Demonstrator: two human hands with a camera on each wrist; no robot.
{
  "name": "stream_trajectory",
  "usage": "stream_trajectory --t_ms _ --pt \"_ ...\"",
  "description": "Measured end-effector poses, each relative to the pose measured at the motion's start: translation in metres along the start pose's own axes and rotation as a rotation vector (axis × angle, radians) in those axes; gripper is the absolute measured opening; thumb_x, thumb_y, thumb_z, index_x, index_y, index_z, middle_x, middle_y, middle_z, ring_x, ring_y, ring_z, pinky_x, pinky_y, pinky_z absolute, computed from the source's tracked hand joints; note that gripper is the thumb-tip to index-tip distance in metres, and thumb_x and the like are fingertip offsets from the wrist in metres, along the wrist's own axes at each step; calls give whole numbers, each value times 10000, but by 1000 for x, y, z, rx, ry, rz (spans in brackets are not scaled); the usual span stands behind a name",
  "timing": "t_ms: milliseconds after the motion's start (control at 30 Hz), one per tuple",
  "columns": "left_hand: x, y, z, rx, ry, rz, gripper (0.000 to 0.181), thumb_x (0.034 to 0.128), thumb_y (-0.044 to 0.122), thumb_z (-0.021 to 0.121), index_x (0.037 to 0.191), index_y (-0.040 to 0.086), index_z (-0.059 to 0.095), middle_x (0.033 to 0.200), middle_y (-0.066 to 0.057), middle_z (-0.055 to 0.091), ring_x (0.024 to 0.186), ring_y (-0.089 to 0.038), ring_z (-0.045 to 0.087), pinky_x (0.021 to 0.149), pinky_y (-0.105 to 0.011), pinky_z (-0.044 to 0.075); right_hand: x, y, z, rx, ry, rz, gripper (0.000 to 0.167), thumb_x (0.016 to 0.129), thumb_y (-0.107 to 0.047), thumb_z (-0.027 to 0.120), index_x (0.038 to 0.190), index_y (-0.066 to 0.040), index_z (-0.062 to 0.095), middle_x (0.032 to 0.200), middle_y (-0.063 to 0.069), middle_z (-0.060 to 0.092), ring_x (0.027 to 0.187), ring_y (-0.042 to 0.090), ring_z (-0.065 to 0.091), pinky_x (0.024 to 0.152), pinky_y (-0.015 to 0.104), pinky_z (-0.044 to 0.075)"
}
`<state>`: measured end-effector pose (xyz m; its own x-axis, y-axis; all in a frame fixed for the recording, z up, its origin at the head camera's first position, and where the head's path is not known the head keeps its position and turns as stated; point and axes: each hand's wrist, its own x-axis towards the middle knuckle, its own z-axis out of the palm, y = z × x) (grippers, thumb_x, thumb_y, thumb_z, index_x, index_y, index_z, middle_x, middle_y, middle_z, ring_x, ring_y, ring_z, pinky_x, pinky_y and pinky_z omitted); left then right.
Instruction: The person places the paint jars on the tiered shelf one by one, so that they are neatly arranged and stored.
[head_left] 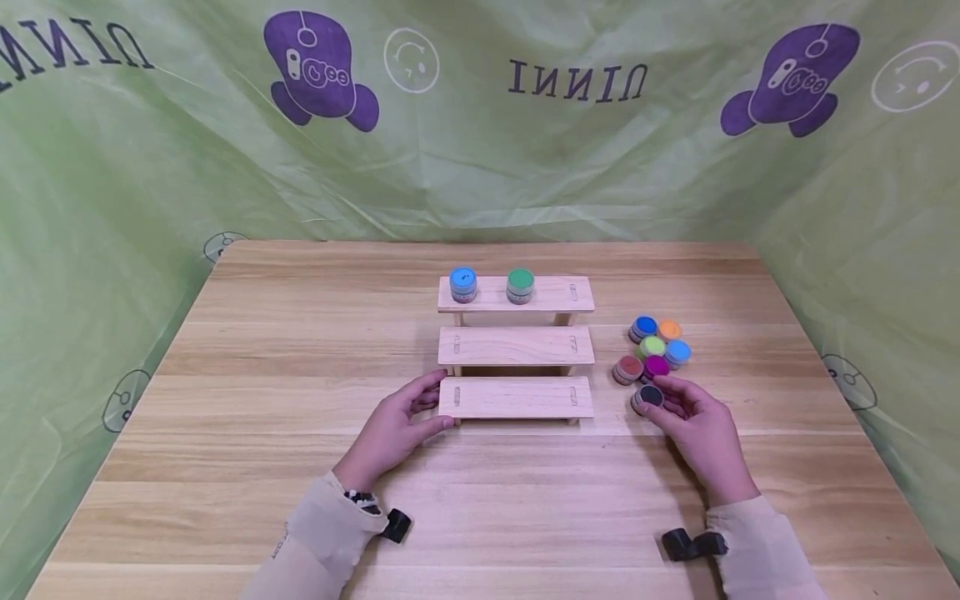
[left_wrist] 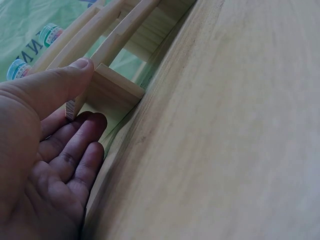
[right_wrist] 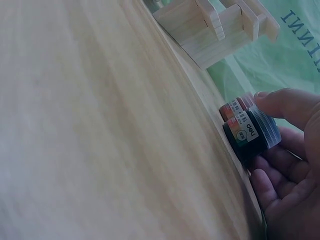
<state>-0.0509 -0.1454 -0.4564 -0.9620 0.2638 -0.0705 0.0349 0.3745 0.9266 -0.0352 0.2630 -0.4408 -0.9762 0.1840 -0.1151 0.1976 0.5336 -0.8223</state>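
A three-tier wooden step rack (head_left: 517,398) stands mid-table. My left hand (head_left: 393,432) grips the left end of its lowest board, thumb at the front edge; in the left wrist view the fingers (left_wrist: 90,127) curl below the board. Right of the rack, my right hand (head_left: 703,429) holds a small black-lidded paint jar (head_left: 647,397) between thumb and fingers. The right wrist view shows this jar (right_wrist: 245,132) low at the tabletop, its label facing the camera. On the top tier sit a light blue paint jar (head_left: 463,285) and a green paint jar (head_left: 520,286).
Close beyond the right hand cluster several more paint jars: brown (head_left: 627,369), magenta (head_left: 656,367), lime green (head_left: 652,347), light blue (head_left: 678,353), dark blue (head_left: 643,328) and orange (head_left: 670,331). A green printed cloth (head_left: 480,175) hangs behind the wooden table (head_left: 300,333).
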Motion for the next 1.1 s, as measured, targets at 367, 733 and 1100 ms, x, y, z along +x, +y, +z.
stream_trajectory --t_ms 367,733,1100 --pt "0 0 0 10 14 3 716 836 152 832 1470 88 505 1228 -114 670 1157 -273 627 1008 -438 502 -1 -1 2 -44 4 -8 616 897 -360 774 1373 -27 573 1292 214 629 1144 305 611 778 17 437" --pt "0 -1 0 2 7 6 718 840 167 831 1474 93 500 1232 -115 670 1166 -273 624 1016 -435 496 0 0 3 -52 21 -14 573 902 -352 770 1345 -31 600 1268 198 646 1109 264 616 776 23 447" --pt "1 -1 0 -1 6 -2 712 841 157 829 1471 93 503 1245 -121 663 1167 -280 623 1015 -419 500 -2 1 3 -31 40 -16 540 920 -359 748 1340 -51 606 1294 165 631 1070 183 611 802 29 454"
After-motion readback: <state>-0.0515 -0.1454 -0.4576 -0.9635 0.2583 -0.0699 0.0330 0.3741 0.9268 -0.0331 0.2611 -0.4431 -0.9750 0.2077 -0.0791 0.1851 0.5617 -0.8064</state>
